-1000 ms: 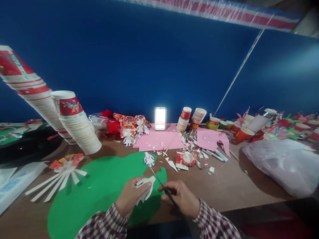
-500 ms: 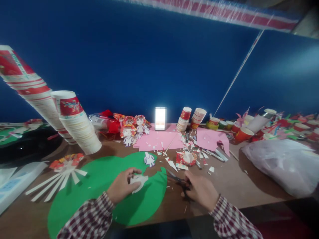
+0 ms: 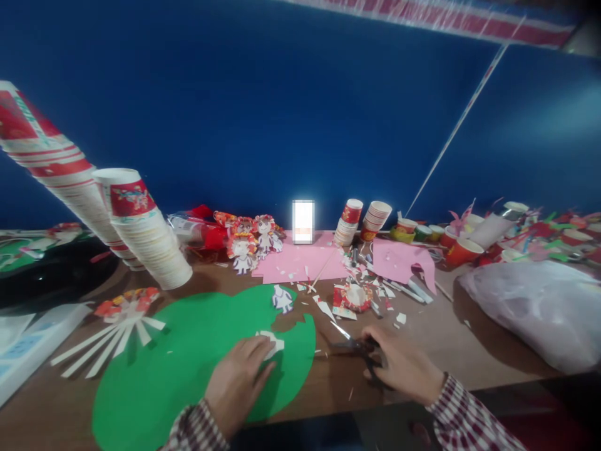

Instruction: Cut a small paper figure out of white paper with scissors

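Note:
In the head view my left hand (image 3: 241, 379) is over the green paper sheet (image 3: 188, 351), its fingers on a white paper cutout (image 3: 276, 344) and covering much of it. My right hand (image 3: 399, 363) grips dark-handled scissors (image 3: 359, 346). Their blades are spread apart and point left, clear of the cutout. Just beyond my left hand lies a small white figure cutout outlined in purple (image 3: 282, 299). A notch is cut into the green sheet near its right edge. Part of the scissor handles is hidden by my right fingers.
Tall paper cup stacks (image 3: 145, 232) lean at the left, beside a fringed cup piece (image 3: 126, 310). Decorated paper figures (image 3: 243, 254), pink paper (image 3: 300, 263) and shorter cup stacks (image 3: 350, 222) stand behind. Scraps and a cut cup piece (image 3: 352, 299) lie centre right; a plastic bag (image 3: 535, 313) is far right.
My left hand has turned and come nearer, covering more of the cutout. My right hand has moved right with the scissors, and their blades are spread wider.

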`<action>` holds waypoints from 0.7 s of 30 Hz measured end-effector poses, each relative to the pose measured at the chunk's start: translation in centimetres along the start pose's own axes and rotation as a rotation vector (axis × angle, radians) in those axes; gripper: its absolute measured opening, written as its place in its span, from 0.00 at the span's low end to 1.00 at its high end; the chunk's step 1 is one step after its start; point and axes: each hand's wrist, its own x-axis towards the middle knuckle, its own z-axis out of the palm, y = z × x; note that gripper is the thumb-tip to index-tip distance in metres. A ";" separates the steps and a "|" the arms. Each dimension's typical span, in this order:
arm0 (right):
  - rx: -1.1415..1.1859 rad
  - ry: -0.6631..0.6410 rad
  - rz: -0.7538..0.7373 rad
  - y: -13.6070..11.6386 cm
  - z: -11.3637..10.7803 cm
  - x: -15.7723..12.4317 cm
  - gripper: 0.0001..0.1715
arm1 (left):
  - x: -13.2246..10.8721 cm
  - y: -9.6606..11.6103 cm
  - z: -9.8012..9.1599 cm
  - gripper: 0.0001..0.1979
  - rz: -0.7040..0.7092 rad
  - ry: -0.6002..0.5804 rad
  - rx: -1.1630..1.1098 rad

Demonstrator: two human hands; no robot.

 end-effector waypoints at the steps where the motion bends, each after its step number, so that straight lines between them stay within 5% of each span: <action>1: -0.007 0.011 0.001 0.3 0.0 -0.1 0.20 | -0.7 0.3 0.5 0.17 0.014 -0.008 0.029; 7: -0.040 0.001 -0.070 1.0 0.2 -0.6 0.25 | -1.8 0.1 2.0 0.19 0.047 -0.049 0.117; 14: -0.219 0.081 0.035 1.9 1.0 -0.2 0.18 | 0.0 -1.4 1.3 0.21 -0.034 -0.063 0.166; 21: -0.227 0.105 0.026 2.3 0.4 -0.2 0.23 | -0.1 -3.3 0.7 0.20 -0.103 -0.046 0.191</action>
